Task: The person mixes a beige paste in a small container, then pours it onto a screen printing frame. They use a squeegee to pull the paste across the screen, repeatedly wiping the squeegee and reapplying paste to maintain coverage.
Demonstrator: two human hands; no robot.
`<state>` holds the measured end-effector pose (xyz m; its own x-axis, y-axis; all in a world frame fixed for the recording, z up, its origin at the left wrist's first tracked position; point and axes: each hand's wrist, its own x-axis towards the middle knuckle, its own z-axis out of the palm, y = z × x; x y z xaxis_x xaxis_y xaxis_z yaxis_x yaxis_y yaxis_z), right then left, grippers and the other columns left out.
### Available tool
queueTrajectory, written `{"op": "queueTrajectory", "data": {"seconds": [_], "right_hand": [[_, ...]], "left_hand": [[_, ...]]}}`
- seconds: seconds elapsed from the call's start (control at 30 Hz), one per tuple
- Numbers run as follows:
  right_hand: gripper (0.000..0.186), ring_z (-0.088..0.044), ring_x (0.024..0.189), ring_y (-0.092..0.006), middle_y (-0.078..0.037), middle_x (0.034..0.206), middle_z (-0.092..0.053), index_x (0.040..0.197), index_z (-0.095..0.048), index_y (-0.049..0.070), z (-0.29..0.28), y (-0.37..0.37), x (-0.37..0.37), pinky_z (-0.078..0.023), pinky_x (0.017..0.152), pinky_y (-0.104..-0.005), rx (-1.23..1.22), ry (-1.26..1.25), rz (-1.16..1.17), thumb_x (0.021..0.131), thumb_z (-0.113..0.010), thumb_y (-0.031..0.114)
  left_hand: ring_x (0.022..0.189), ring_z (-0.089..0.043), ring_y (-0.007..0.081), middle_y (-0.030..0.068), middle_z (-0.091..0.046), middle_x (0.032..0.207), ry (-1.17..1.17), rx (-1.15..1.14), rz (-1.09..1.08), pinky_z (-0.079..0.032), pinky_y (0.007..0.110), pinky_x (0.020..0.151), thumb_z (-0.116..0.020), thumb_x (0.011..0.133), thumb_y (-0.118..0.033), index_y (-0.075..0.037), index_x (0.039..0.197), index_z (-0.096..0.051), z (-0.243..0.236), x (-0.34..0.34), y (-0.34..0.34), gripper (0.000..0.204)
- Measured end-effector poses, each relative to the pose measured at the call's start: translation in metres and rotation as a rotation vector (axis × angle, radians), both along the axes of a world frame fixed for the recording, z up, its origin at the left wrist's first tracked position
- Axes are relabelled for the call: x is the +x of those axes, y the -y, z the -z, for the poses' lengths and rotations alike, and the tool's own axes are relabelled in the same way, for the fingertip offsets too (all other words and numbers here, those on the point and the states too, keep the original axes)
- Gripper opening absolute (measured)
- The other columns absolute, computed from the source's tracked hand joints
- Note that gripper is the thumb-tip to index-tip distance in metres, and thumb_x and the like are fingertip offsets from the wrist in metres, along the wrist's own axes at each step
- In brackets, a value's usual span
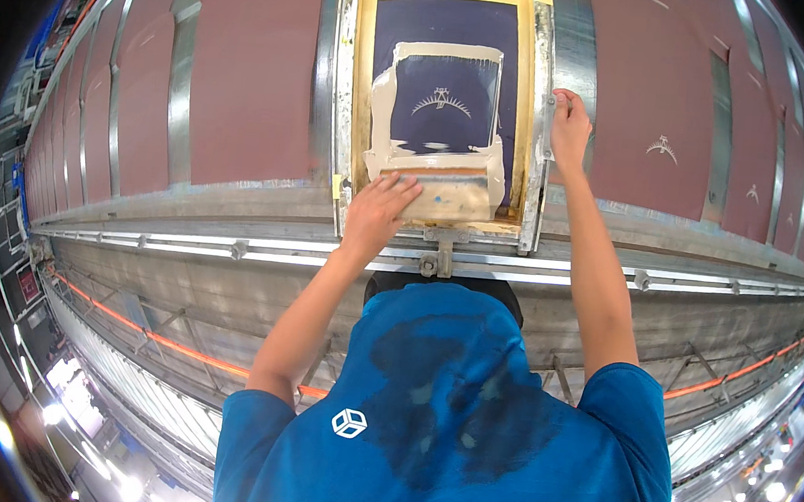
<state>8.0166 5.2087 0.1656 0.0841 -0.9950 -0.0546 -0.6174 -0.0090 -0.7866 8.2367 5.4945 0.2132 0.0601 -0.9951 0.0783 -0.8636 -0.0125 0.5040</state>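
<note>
In front of me lies a screen-printing frame [341,114] with a metal edge and yellow tape round a dark purple mesh [444,20]. Pale cream ink [381,122] borders a rectangle on the mesh, which bears a light, spiky arc design [442,101]. Across the near end of the mesh rests a wide squeegee [458,199], smeared with ink. My left hand [382,210] grips its left end, fingers over the top and thumb hidden. My right hand [570,130] is closed at the frame's right edge, its fingertips on the metal rail there.
Dull red fabric panels [256,70] lie on the long table to both sides, with metal strips [181,83] between them. Some panels on the right carry a pale printed arc [662,149]. A metal rail [561,271] runs along the table's near side, close to my body.
</note>
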Motion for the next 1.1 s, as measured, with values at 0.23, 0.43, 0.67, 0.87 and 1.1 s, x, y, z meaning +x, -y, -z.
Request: {"op": "queueTrajectory", "data": {"seconds": [0.23,0.43,0.67,0.87,1.1], "right_hand": [[0.029,-0.060,0.065,-0.0299,-0.015,0.069,-0.063,0.116,-0.069,0.010,0.004,0.002,-0.003,-0.048,0.070,-0.0427,0.053,-0.024,-0.009,0.103,-0.055,0.031],[0.043,-0.063,0.099,-0.0278,-0.012,0.111,-0.068,0.124,-0.067,0.009,-0.019,0.010,-0.020,-0.050,0.086,-0.0408,-0.489,-0.679,-0.345,0.098,-0.061,0.042],[0.037,-0.059,0.114,-0.0309,-0.010,0.121,-0.065,0.120,-0.068,0.007,-0.069,0.030,0.074,-0.050,0.095,-0.0428,-0.344,-0.282,-0.775,0.088,-0.072,0.025],[0.031,-0.059,0.109,-0.0326,-0.011,0.112,-0.067,0.113,-0.068,0.004,-0.039,0.017,0.079,-0.051,0.094,-0.0416,-0.310,-0.173,-0.667,0.082,-0.069,0.007],[0.047,-0.056,0.117,-0.0353,-0.015,0.123,-0.063,0.121,-0.063,0.004,-0.034,-0.110,0.016,-0.046,0.102,-0.0447,-0.189,-0.167,-0.733,0.075,-0.073,0.002]], "left_hand": [[0.130,-0.057,0.0284,0.0045,-0.065,0.135,0.000,0.030,0.051,-0.044,0.044,0.111,-0.075,0.064,0.002,-0.015,0.130,-0.067,0.016,-0.001,-0.018,0.068],[0.129,-0.058,0.0271,0.0033,-0.066,0.134,0.082,-0.066,0.006,-0.046,0.041,0.109,-0.073,0.069,0.005,-0.017,0.128,-0.069,0.031,0.037,0.078,0.063],[0.096,-0.070,0.0308,0.0096,-0.073,0.114,-0.140,0.164,-0.057,-0.056,0.037,0.086,-0.070,0.076,-0.003,-0.016,0.118,-0.073,-0.011,0.096,0.210,0.044],[0.096,-0.070,0.0310,0.0099,-0.074,0.111,-0.063,0.140,-0.044,-0.056,0.038,0.085,-0.071,0.074,-0.005,-0.017,0.115,-0.075,0.004,0.093,0.219,0.043],[0.108,-0.069,0.0277,0.0060,-0.073,0.117,-0.055,0.100,0.053,-0.055,0.039,0.094,-0.073,0.067,0.003,-0.012,0.114,-0.074,0.025,0.040,0.090,0.049]]}}
